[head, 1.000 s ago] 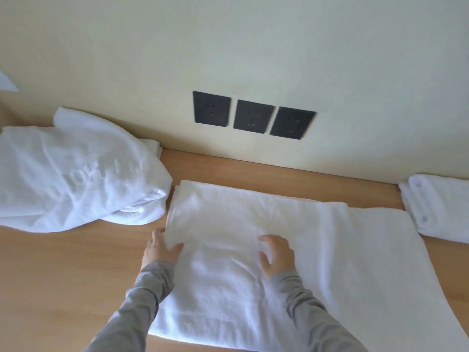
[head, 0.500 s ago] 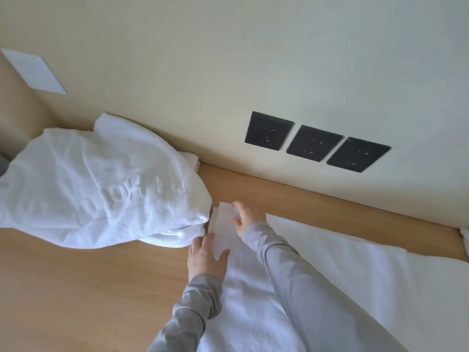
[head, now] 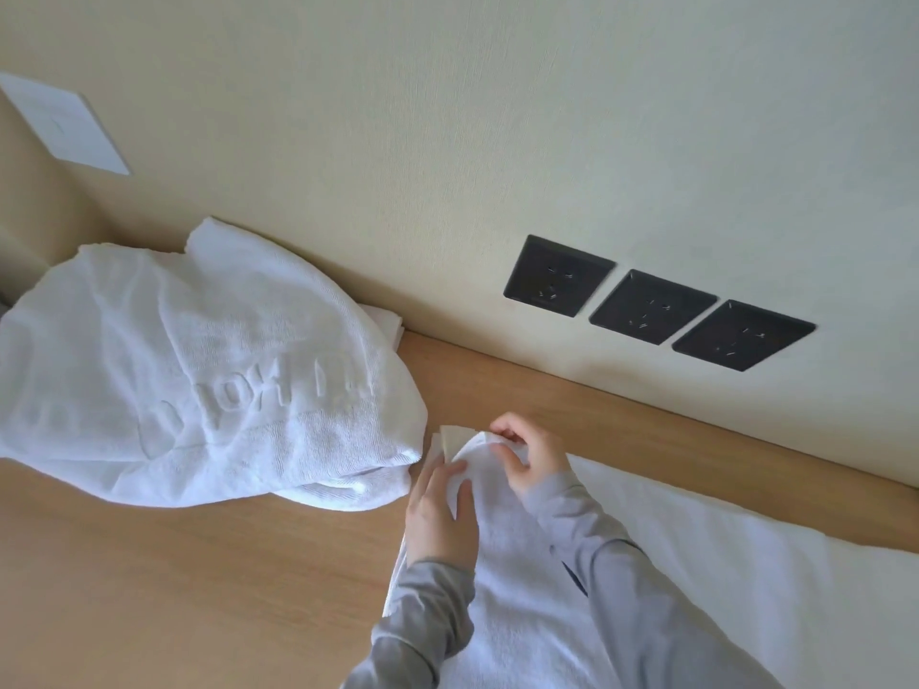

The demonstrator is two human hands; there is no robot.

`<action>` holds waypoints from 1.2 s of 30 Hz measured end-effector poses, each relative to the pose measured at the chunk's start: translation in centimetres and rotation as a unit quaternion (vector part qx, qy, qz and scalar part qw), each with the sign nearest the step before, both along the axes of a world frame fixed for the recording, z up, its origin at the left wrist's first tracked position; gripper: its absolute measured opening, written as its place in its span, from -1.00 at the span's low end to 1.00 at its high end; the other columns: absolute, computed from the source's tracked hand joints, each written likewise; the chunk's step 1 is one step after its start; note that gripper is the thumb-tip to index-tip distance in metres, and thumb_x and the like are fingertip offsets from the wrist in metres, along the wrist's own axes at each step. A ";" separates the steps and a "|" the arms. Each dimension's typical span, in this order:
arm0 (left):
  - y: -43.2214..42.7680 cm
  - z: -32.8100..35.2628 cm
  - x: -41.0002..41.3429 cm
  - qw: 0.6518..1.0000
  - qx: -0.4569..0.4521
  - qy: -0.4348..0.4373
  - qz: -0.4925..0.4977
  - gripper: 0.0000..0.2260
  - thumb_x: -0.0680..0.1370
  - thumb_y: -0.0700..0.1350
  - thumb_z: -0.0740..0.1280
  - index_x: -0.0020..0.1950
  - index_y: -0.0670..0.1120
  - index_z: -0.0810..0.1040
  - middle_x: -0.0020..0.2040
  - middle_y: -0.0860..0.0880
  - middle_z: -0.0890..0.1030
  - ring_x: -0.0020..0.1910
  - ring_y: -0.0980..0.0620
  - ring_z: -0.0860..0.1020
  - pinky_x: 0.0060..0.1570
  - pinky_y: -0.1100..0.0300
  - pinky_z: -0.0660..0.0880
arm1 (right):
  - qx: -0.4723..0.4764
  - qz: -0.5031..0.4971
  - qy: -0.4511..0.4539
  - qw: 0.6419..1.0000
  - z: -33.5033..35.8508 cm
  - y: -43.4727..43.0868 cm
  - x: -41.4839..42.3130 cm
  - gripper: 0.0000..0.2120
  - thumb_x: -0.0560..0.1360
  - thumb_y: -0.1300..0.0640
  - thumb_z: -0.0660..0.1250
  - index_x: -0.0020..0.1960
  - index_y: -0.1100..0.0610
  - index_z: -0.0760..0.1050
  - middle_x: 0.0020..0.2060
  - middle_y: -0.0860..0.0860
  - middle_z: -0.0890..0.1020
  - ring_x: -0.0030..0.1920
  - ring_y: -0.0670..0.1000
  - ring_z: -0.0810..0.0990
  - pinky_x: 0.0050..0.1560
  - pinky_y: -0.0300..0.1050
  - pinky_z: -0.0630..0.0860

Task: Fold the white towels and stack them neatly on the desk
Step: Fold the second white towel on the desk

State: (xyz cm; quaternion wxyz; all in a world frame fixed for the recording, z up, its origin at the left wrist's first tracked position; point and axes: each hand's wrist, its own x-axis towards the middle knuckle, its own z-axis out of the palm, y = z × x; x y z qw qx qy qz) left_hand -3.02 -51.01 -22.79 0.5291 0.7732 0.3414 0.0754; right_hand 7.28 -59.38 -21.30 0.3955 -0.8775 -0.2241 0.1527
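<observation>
A white towel (head: 746, 579) lies spread on the wooden desk (head: 174, 589), reaching from the middle to the right edge of view. At its far left corner my right hand (head: 529, 457) pinches the cloth and lifts it into a small hump. My left hand (head: 440, 514) lies beside it on the towel's left edge, thumb and fingers curled round the lifted cloth. A second, rumpled white towel (head: 199, 380) with embossed letters sits heaped at the left, against the wall.
Three black wall sockets (head: 656, 303) sit low on the cream wall behind the desk. A white plate (head: 64, 124) is fixed on the side panel at the upper left. Bare desk wood shows in front of the rumpled towel.
Both hands moved from flat on the towel's middle to its far left corner, which my right hand now lifts. The view swung left, so the folded towels at the right are out of sight.
</observation>
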 end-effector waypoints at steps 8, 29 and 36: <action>1.5 0.6 3.9 0.994 -0.042 0.100 0.007 -0.76 0.61 -0.12 0.12 0.20 -0.09 0.51 0.01 -0.09 0.58 -0.04 -0.04 0.40 0.00 0.22 0.30 | -0.001 0.003 0.033 0.999 0.5 -1.2 -0.1 -0.96 0.48 0.30 0.32 -0.09 0.21 0.53 -0.23 -0.03 0.55 -0.19 -0.11 0.49 -0.12 -0.48 0.37; 1.8 4.0 0.4 0.968 -0.228 -0.099 -0.027 -0.69 0.48 -0.37 0.30 -0.01 0.04 0.56 -0.40 0.01 0.63 -0.47 0.15 0.41 -0.34 0.28 0.37 | -0.003 0.080 0.061 0.995 7.8 -1.7 -0.5 -0.91 0.44 0.29 0.37 -0.20 0.14 0.58 -0.38 -0.16 0.53 -0.34 -0.23 0.45 -0.25 -0.39 0.35; 1.8 4.2 -0.4 0.966 -0.241 -0.091 -0.019 -0.82 0.48 -0.41 0.30 -0.07 -0.16 0.60 -0.32 0.01 0.66 -0.35 0.24 0.58 -0.34 0.41 0.45 | 0.014 0.075 0.021 0.997 5.4 -2.0 -1.2 -0.93 0.42 0.24 0.42 -0.17 0.11 0.56 -0.34 -0.20 0.53 -0.25 -0.29 0.49 -0.17 -0.50 0.34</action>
